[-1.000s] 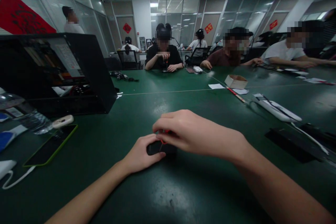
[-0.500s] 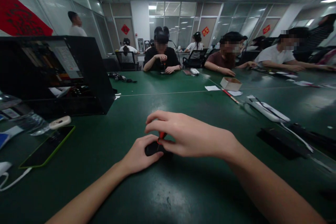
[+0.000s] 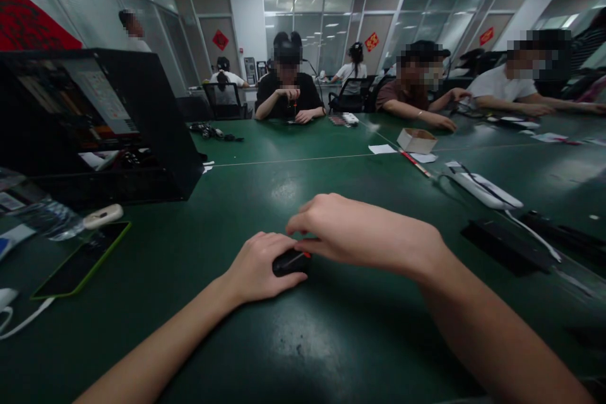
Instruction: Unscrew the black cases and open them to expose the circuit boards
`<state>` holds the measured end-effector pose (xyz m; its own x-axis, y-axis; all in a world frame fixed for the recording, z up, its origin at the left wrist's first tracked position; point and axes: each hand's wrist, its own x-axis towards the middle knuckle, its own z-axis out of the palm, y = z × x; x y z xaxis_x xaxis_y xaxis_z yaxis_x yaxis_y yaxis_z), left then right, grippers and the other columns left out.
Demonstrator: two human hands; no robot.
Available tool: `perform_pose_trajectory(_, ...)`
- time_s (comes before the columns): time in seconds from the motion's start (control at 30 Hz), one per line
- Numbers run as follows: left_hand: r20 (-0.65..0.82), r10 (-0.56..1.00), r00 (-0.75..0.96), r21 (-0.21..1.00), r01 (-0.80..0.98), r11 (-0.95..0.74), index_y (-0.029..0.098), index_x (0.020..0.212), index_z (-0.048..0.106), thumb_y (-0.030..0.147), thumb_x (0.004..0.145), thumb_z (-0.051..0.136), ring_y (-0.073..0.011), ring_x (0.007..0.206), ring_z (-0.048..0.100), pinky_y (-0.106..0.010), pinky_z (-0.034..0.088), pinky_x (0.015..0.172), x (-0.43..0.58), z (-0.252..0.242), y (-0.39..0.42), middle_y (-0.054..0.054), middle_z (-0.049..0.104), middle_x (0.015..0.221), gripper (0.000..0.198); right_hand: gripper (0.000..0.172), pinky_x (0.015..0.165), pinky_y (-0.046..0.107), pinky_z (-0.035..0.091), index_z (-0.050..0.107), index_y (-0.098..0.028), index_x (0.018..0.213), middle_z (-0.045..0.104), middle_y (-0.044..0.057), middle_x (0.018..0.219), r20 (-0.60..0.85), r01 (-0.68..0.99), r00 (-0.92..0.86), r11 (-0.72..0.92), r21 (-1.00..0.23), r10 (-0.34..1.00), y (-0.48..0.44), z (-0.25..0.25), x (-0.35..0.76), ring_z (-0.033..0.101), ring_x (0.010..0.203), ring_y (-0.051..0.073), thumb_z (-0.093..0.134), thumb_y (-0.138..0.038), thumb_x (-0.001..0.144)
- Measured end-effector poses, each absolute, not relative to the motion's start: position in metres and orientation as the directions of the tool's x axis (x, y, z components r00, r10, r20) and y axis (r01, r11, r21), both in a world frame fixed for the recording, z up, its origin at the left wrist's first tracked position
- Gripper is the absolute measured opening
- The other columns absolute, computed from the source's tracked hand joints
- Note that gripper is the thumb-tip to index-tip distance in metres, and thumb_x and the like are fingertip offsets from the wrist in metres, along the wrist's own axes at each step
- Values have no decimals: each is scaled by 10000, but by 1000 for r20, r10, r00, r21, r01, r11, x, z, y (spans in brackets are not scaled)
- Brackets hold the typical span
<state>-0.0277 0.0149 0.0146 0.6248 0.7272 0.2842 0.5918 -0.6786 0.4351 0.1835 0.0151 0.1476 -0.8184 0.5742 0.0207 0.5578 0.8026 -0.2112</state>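
A black, rounded object that looks like a computer mouse (image 3: 284,263) lies on the green tabletop. My left hand (image 3: 260,265) is closed around it, thumb on the near side and fingers on the far side. Over its right end is my right hand (image 3: 353,233), fingers bent and pinched on a small screwdriver (image 3: 307,255). Only a bit of the screwdriver's red handle and its thin shaft show, slanting down to the left across the mouse. The rest of the handle is hidden behind my fingers.
An opened black computer case (image 3: 165,132) stands at left, near a water bottle (image 3: 52,214) and a phone (image 3: 83,262). At right lie a white power strip (image 3: 487,186), a black box-like item (image 3: 504,246) and a small open box (image 3: 416,140). Several people sit across the table.
My right hand has turned and shifted right, tipping the screwdriver from near upright to a low slant. My left hand still holds the mouse. The camera view has tilted down slightly.
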Motion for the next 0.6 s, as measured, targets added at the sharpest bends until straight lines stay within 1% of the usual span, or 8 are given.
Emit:
perform_pose_trajectory(0.07,250,736,629,432,608,-666,211,1161,702,466,873,705,-302,988,718,-443,528,867,-21,15,16,-81,769,1113,385,172,579,267,366,768,-185,914,712,42,773,-92,615,-783,744,-262,615,16,149,196,614,675,148,605,-239,926)
perform_pose_trajectory(0.13,260,751,607,435,621,-652,206,1187,710,479,889,688,-301,987,730,-443,537,872,-18,13,15,-84,776,1121,405,175,571,254,388,795,-215,928,736,41,804,-135,656,-749,699,-283,649,18,152,210,629,663,142,644,-302,908)
perform_pose_trajectory(0.27,305,759,576,438,623,-648,196,1191,723,487,877,707,-300,1010,739,-446,541,901,-18,7,14,-84,777,1148,428,172,617,256,449,819,-252,907,767,44,865,-125,741,-669,645,-186,733,24,158,232,683,733,166,657,-303,880)
perform_pose_trajectory(0.37,318,749,581,427,617,-661,199,1184,727,479,880,707,-293,1013,744,-441,548,894,-20,5,14,-78,780,1151,414,180,619,252,461,824,-256,911,775,43,876,-163,793,-609,592,-142,777,28,159,235,700,763,176,661,-317,867)
perform_pose_trajectory(0.5,350,732,584,400,614,-681,209,1176,728,463,873,713,-279,991,753,-414,561,868,-20,4,15,-73,788,1126,396,213,632,238,453,822,-248,947,780,45,940,-188,792,-610,595,-138,770,34,158,231,703,802,171,654,-352,866)
perform_pose_trajectory(0.6,368,724,584,384,613,-690,213,1174,726,468,874,710,-271,989,755,-398,562,870,-20,3,15,-72,789,1124,394,219,635,238,439,819,-247,942,782,36,931,-201,758,-652,633,-155,731,40,154,227,694,783,164,643,-358,872)
